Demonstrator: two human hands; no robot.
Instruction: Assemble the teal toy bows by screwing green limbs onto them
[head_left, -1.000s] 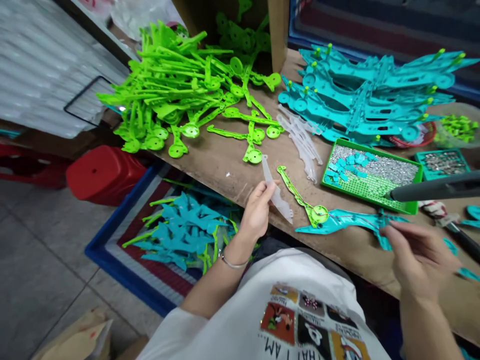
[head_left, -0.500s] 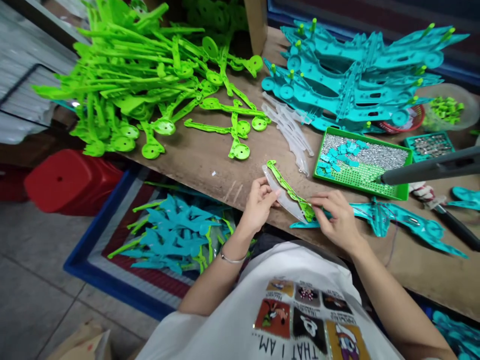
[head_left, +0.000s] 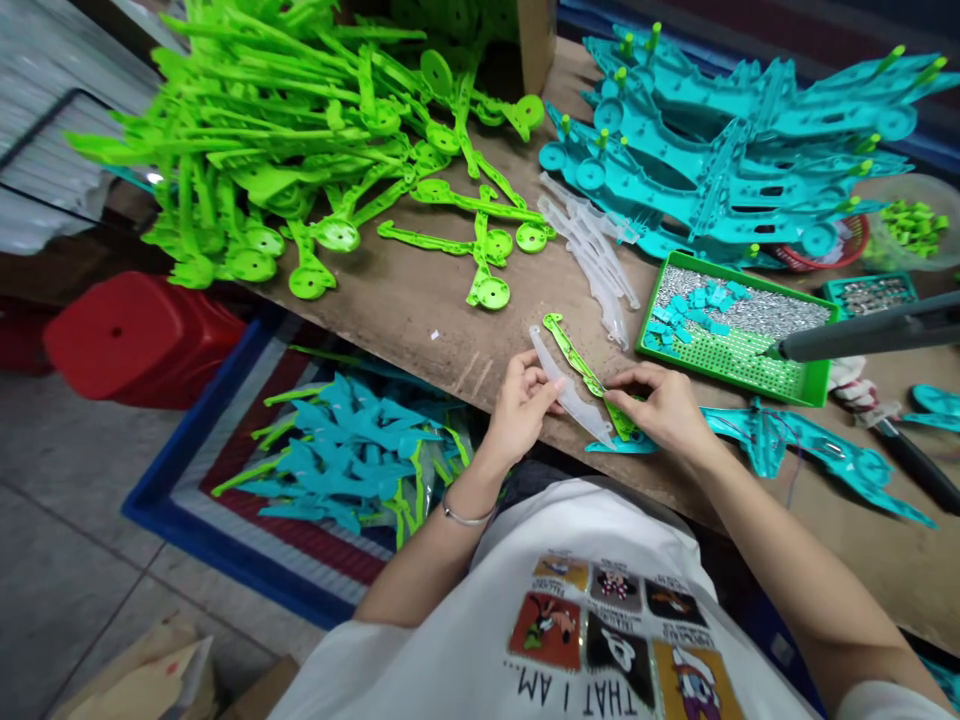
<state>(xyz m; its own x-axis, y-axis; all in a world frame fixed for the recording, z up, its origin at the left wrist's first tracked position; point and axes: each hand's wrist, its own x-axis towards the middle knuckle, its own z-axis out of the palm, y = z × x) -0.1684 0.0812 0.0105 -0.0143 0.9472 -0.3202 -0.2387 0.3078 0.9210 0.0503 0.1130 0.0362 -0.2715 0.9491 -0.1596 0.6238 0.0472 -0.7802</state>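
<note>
My left hand (head_left: pixel 523 408) is closed around a translucent white, curved blade-shaped plastic piece (head_left: pixel 576 408), thumb on top. Beside that piece, a narrow lime-green plastic part (head_left: pixel 568 352) slants up and to the left, its lower end over the tip of a turquoise part. My right hand (head_left: pixel 654 404) pinches the green part near its lower half; any smaller thing between these fingertips is hidden. A long turquoise plastic part (head_left: pixel 759 432) with thin wires lies under and to the right of my right hand.
Lime-green parts (head_left: pixel 247 150) are heaped at the left; turquoise parts (head_left: pixel 697 150) are stacked behind. Translucent pieces (head_left: pixel 589 245) lie mid-table. A green tray (head_left: pixel 814 375) holds screws and turquoise bits, with a grey rod-like tool (head_left: pixel 870 332) above it. Below stands a blue-rimmed bin (head_left: pixel 169 468).
My right hand has shifted slightly left and up along the green part, its fingers closing nearer that part. My left hand keeps its hold on the translucent piece. The view has tilted slightly.
</note>
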